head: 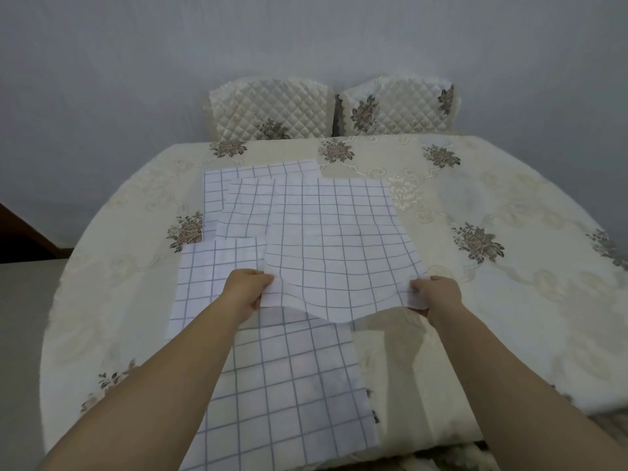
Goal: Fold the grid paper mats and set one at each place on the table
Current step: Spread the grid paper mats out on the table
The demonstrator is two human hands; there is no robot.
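**Fold just beginning, as judged.** The left hand (246,288) and right hand (438,294) each pinch 1 near corner of the top grid paper mat (336,239), with the fingers (263,276) clamped on its edge. That edge is lifted and sags between them. The mat's far part rests on the loose pile of other mats (292,385) at the middle of the table (509,300). Both arms reach forward, roughly parallel, with the hands well apart. The next move calls for carrying the near edge over to meet the far edge, aligning the corners, then pressing a crease. No mat looks folded or placed yet. 2 chairs (272,110) stand at the far side.
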